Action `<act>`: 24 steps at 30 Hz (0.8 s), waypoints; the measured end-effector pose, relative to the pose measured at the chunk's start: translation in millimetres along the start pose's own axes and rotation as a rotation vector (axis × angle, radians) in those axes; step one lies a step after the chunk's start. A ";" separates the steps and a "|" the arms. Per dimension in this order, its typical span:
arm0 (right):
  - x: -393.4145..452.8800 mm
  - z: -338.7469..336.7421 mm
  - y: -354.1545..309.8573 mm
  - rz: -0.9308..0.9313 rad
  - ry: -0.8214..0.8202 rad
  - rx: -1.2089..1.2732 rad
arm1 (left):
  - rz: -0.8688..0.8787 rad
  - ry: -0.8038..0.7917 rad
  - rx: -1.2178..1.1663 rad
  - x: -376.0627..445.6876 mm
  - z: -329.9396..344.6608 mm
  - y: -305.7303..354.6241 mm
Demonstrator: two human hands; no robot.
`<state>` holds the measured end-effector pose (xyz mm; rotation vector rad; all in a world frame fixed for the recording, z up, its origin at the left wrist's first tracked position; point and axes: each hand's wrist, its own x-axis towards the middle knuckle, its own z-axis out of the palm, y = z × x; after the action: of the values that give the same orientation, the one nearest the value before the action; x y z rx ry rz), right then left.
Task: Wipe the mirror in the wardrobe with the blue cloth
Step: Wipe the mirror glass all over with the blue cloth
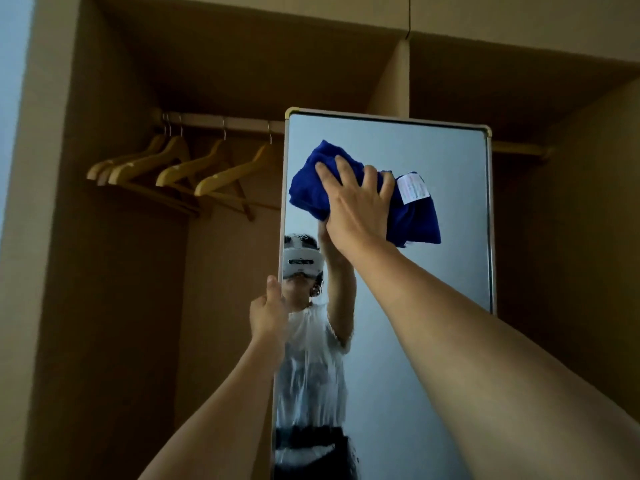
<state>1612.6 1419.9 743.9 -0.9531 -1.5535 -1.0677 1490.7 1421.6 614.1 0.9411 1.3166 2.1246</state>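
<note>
A tall mirror (pixel 450 258) with a pale frame stands upright inside the wooden wardrobe. My right hand (pixel 356 206) presses a bunched blue cloth (pixel 311 181) flat against the upper part of the glass; a white label hangs off the cloth's right side. My left hand (pixel 268 311) grips the mirror's left edge about halfway down, thumb on the front. Streaks show on the lower left of the glass, over the reflection of a person in a white shirt.
Several wooden hangers (pixel 173 168) hang from the rail (pixel 221 121) to the left of the mirror. A vertical divider (pixel 394 77) stands behind the mirror top. Wardrobe side walls rise at far left and far right.
</note>
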 end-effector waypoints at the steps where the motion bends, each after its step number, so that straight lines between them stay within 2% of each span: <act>1: 0.4 0.8 -2.4 0.006 0.007 0.002 | -0.012 0.000 0.003 -0.1 -0.2 0.5; 7: -29.3 9.5 -19.2 -0.056 0.072 0.027 | -0.059 -0.064 -0.009 -0.5 -2.9 -0.5; 11: -55.9 14.0 -26.9 -0.039 0.123 0.068 | -0.060 -0.040 -0.040 -5.7 -5.0 1.3; 24: -122.6 20.9 -37.1 -0.018 0.170 0.134 | 0.029 -0.107 -0.133 -13.9 -7.1 1.7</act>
<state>1597.3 1419.9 615.0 -0.7396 -1.4752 -1.0169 1494.4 1407.2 609.2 1.0083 1.1023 2.1226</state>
